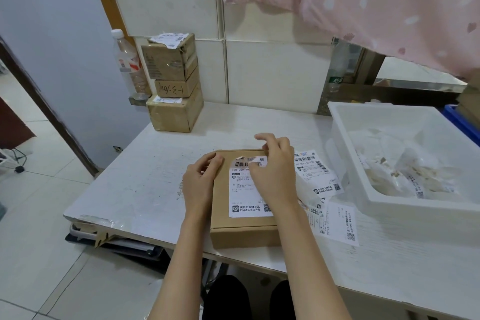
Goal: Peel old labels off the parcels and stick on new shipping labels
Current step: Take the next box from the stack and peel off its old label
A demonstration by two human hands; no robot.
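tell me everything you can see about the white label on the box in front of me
The label is a white paper rectangle stuck flat on the top of the brown cardboard box. It carries barcodes, small printed text and a QR code near its lower edge. Its top edge is torn and lifting. The right hand rests over its upper right part, fingers at the torn edge; the left hand holds the box's left side.

Plastic bottle [127, 62] by tiled wall [272, 70] — pink curtain [363, 2]

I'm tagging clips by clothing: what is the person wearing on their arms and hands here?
Nothing visible. The left hand and the right hand are bare, with no gloves, rings, watch or bracelets showing. Both forearms are uncovered as far as the bottom edge of the picture, so no sleeves appear.
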